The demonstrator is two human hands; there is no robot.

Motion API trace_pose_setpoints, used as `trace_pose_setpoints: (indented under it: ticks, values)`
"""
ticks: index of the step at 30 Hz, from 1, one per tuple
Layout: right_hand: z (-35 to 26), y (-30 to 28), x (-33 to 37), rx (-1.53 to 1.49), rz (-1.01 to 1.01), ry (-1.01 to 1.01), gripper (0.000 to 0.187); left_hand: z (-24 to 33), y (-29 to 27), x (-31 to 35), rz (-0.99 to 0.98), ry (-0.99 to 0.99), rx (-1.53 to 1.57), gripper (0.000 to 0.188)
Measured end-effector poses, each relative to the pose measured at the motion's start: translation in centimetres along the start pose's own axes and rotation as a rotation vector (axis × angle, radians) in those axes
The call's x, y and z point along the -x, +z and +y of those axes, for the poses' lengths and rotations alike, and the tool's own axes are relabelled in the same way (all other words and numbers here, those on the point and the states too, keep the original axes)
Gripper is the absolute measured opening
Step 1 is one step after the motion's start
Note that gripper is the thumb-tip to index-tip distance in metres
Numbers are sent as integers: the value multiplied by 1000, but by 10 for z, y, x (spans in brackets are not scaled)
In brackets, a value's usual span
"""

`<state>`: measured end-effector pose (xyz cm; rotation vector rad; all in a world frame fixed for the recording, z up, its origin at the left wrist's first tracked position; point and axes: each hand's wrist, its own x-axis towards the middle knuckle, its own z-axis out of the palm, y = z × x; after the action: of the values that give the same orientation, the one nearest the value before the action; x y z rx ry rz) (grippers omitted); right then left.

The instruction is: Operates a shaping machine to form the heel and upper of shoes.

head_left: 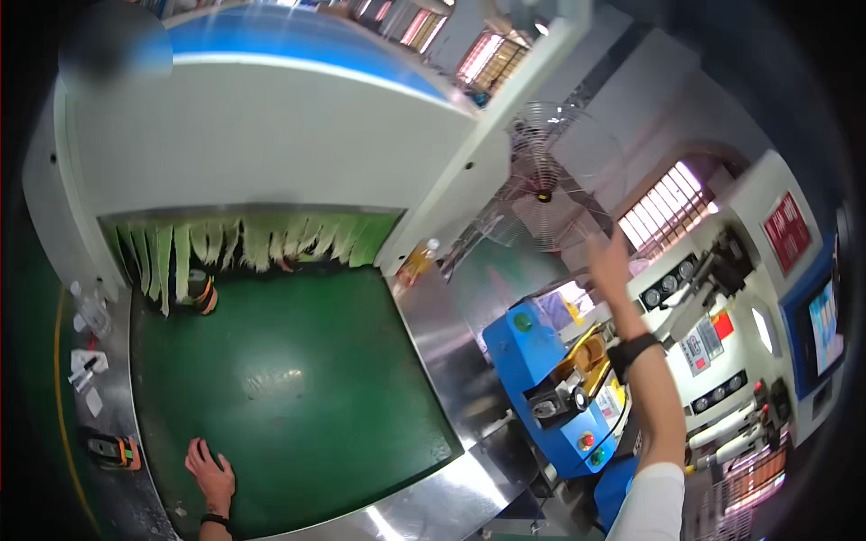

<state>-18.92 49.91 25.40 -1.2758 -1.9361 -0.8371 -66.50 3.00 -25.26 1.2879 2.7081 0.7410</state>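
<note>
My left hand (212,478) is low over the near left part of a green conveyor belt (298,361), its fingers apart and nothing seen in them. Whether it touches the belt I cannot tell. My right arm reaches up at the right, over a blue machine (528,361). The right hand (610,263) is smeared by motion in front of a wire-caged fan (544,194), so its fingers are unclear. A dark shoe-like piece with orange trim (206,294) stands on the belt at the far left, partly under the green strip curtain (262,242).
Another dark and orange shoe-like piece (113,451) lies on the left metal ledge, near a clear bottle (92,316) and a white marker-like stick (83,373). A bottle with amber liquid (417,263) stands by the right frame. A pale machine with a screen (823,325) is at right.
</note>
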Motion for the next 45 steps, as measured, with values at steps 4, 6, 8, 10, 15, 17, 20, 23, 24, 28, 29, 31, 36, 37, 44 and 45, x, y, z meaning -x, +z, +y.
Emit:
trace_pose_setpoints:
  ticks: [4, 6, 8, 10, 15, 17, 20, 23, 24, 28, 29, 31, 36, 37, 44, 45]
  values:
    - [-25, 58, -56, -184, -182, 230, 60, 1, -15, -3, 46, -5, 6, 50]
    - [-5, 103, -46, -9, -65, 77, 60, 13, -19, -20, 10, -20, 41, 50]
    - [-87, 131, 5, -168, -214, -46, 51, 18, -26, -21, -65, -61, 27, 52]
    - [-163, 149, 77, -386, -491, -338, 36, 12, -21, -23, -96, -82, 17, 53]
    - [-425, 166, 176, -847, -950, -796, 53, -9, -3, 5, -79, -17, -75, 55]
    - [-500, 199, 153, -1000, -731, -804, 62, -6, -9, 3, -106, -23, -85, 55]
    - [-601, 253, 118, -941, -890, -772, 81, 6, -6, -3, -144, -45, -92, 56]
    - [-653, 280, 142, -668, -941, -782, 72, 8, 6, -15, -128, 36, -44, 56]
    - [-660, 275, 152, -679, -939, -688, 66, 5, 3, -10, -128, 18, -28, 55]
    - [-626, 234, 188, -912, -1098, -591, 64, -6, -25, 5, -85, -11, -33, 55]
    - [-589, 225, 212, -977, -1050, -482, 67, -5, -23, 4, -83, 7, -17, 57]
    - [-506, 201, 270, -1126, -1091, -289, 78, -3, -15, 2, -60, 37, -20, 56]
    - [-275, 17, 346, -1073, -1759, 698, 61, 7, -7, -2, -35, 43, -127, 53]
    - [-218, -25, 357, -1077, -1712, 890, 56, 30, -17, -9, -32, -172, 147, 51]
    - [-46, -185, 329, -1170, -791, 1035, 48, 313, -49, 54, -697, -32, 1684, 103]
    - [-41, -199, 341, -1135, -796, 1033, 59, 385, -86, 69, -791, 38, 1757, 117]
